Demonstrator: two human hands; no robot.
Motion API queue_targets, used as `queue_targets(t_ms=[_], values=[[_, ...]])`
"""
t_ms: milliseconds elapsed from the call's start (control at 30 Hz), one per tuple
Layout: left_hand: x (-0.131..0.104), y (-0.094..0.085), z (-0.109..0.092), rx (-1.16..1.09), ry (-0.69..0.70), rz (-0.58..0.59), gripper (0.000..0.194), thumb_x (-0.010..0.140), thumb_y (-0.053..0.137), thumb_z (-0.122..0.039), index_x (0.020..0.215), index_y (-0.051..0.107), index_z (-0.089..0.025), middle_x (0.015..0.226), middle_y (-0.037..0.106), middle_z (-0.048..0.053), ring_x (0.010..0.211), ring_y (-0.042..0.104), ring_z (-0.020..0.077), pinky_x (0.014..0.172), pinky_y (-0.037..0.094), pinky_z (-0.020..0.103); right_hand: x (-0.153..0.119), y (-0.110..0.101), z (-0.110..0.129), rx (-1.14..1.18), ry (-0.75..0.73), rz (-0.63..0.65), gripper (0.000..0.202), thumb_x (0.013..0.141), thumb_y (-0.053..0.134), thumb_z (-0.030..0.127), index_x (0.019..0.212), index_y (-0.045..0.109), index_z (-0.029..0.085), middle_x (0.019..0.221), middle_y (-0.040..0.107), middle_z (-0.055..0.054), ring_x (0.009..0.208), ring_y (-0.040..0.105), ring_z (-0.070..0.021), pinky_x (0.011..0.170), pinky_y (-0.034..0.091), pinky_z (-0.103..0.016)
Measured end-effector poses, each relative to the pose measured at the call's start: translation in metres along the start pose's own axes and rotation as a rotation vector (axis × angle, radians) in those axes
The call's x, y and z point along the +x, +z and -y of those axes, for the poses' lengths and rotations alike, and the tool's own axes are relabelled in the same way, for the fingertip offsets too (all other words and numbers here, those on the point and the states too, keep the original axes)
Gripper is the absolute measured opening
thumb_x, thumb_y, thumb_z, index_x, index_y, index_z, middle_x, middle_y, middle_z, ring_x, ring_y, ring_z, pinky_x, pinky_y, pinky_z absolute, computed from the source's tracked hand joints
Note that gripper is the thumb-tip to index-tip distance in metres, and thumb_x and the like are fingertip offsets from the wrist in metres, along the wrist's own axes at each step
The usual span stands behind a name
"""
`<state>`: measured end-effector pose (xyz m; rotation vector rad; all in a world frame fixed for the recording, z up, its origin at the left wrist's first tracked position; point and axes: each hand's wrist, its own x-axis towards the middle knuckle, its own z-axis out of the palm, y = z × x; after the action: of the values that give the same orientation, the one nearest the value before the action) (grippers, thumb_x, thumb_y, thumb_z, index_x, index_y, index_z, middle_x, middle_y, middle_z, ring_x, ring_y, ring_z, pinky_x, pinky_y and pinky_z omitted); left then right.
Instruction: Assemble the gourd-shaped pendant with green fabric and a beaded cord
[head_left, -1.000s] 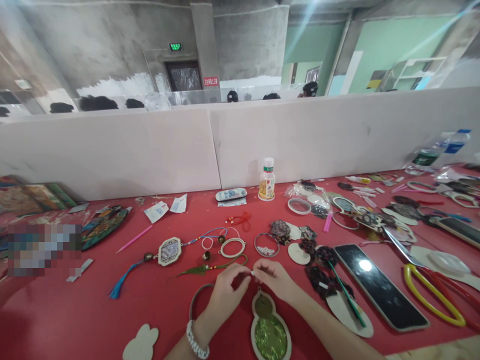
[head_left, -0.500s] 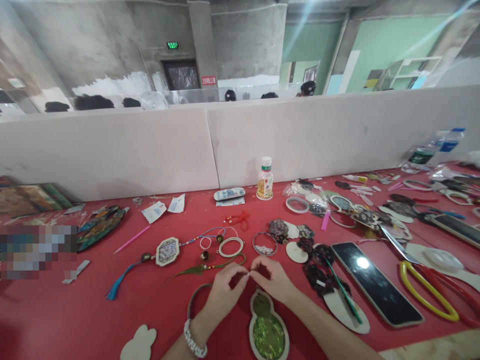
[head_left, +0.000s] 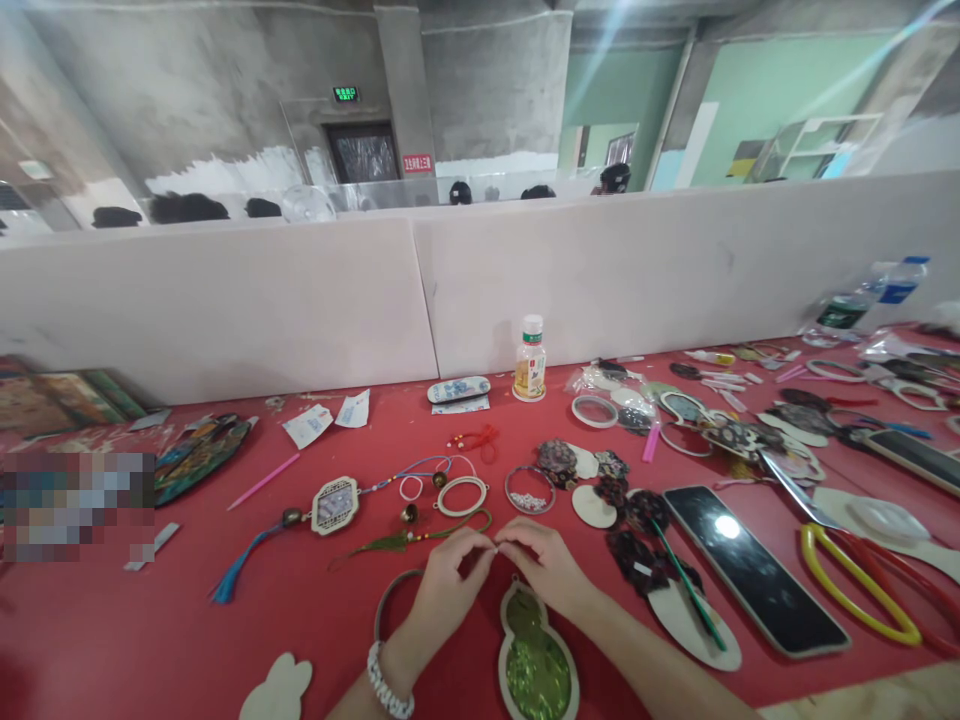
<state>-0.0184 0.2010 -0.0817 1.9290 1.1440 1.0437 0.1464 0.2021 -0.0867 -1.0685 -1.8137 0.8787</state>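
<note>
Fingertips meeting, my left hand (head_left: 452, 575) and my right hand (head_left: 546, 568) both pinch at one spot above the red table (head_left: 187, 650). A tiny pale speck shows between them, too small to name. Right below lies a gourd-shaped pendant (head_left: 537, 665) with a pale rim and shiny green filling. Part of a grey hoop (head_left: 385, 605) shows beside my left wrist, which wears a white braided band (head_left: 388, 685). Beyond my fingers are a ring with small white beads inside (head_left: 529, 498), a green tassel cord (head_left: 397, 538), an oval wooden ring (head_left: 461, 496) and a small bell (head_left: 409, 512).
Scissors with yellow and red handles (head_left: 855, 580) and a phone (head_left: 757, 570) lie at right. A drink bottle (head_left: 530, 360) stands before the white partition (head_left: 300, 300). At left are a blue-tasselled pendant (head_left: 334, 505), a pink pen (head_left: 262, 482) and a rabbit-shaped piece (head_left: 277, 690).
Both hands keep their pinch in nearly the same place. My right hand's fingers have shifted very slightly; the things on the table lie as before.
</note>
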Motion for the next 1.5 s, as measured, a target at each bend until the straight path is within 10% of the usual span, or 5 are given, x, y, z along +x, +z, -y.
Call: queue_targets(t_ms=[1500], values=[[0.0006, -0.0005, 0.0033, 0.025, -0.06, -0.014, 0.01, 0.074, 0.05, -0.016, 0.068, 0.058, -0.017, 0.065, 0.06, 0.0, 0.063, 0.055, 0.014, 0.06, 0.044, 0.023, -0.0007, 0.0039, -0.0003, -0.047, 0.007, -0.026, 0.01, 0.073, 0.051, 0.012, 0.073, 0.059, 0.018, 0.072, 0.059, -0.001, 0.068, 0.055, -0.0131, 0.064, 0.043, -0.023]])
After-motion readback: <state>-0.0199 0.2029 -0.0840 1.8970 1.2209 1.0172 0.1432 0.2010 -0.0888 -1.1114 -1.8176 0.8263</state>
